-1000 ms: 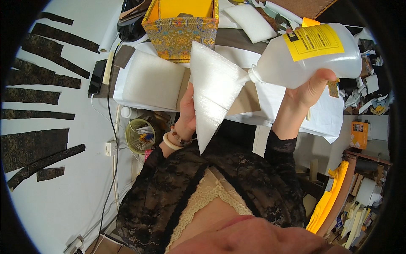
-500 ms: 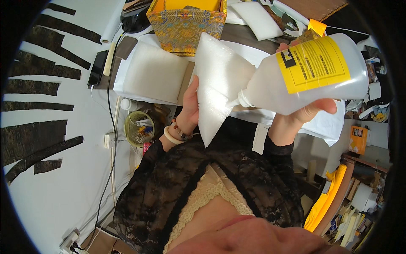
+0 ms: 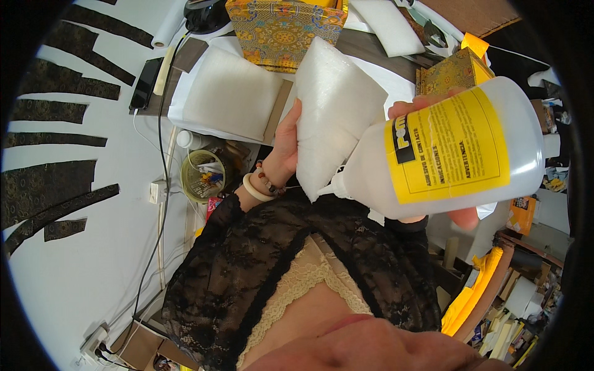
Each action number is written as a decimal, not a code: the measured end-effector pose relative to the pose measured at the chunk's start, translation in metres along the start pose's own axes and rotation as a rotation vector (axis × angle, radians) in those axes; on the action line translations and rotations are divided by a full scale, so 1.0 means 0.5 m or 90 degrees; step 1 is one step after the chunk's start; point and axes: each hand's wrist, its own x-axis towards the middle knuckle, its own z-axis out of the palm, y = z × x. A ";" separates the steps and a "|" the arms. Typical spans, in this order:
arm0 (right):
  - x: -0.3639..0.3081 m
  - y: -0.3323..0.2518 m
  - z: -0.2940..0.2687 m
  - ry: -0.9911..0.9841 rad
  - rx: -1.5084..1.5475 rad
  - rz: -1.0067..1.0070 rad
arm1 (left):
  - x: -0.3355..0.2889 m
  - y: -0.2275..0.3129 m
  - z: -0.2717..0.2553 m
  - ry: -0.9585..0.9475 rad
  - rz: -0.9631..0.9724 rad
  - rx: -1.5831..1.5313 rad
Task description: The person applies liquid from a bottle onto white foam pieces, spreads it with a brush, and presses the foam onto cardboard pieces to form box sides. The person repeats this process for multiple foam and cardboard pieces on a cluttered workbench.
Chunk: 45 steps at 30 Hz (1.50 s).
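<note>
My left hand point(image 3: 287, 145) grips a thick white foam pad point(image 3: 337, 105) by its left side, with the pad tilted up in front of me. My right hand point(image 3: 465, 217) is wrapped round a big translucent plastic bottle point(image 3: 525, 139) with a yellow label; the palm is hidden behind it. The bottle lies nearly on its side, its narrow white nozzle point(image 3: 334, 188) pointing left at the pad's near lower corner. Whether the tip touches the foam I cannot tell. Another white foam pad point(image 3: 226, 93) rests on the table to the left.
Behind the pad stands a brocade-covered box point(image 3: 288, 34); a smaller brocade box point(image 3: 455, 69) is at the back right. A green basket point(image 3: 193, 190) of small tools sits left of my arm. Dark patterned strips point(image 3: 49, 179) lie on the white surface at left, crossed by a black cable point(image 3: 162, 123).
The bottle has come down and nearer to me, its nozzle sliding along the foam's edge to the near corner. The foam pad has turned and shows more of its broad face.
</note>
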 end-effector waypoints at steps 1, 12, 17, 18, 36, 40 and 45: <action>-0.002 0.000 0.009 0.006 -0.019 0.002 | 0.000 0.000 0.000 -0.004 -0.006 -0.008; 0.048 0.007 0.065 0.139 -0.316 0.009 | -0.004 -0.007 0.007 0.048 0.007 0.046; 0.078 0.013 0.044 0.163 -0.331 -0.052 | -0.003 -0.011 -0.004 -0.009 -0.026 0.000; 0.083 0.013 0.037 0.165 -0.337 -0.061 | -0.005 -0.012 -0.005 0.006 -0.023 0.016; 0.182 0.026 0.010 0.119 -0.423 -0.230 | -0.013 -0.025 -0.004 0.087 -0.012 0.153; 0.164 0.023 0.005 0.116 -0.420 -0.213 | -0.013 -0.024 -0.002 0.080 -0.006 0.147; 0.126 0.018 0.014 0.060 -0.292 -0.178 | -0.010 -0.017 -0.008 0.058 -0.013 0.107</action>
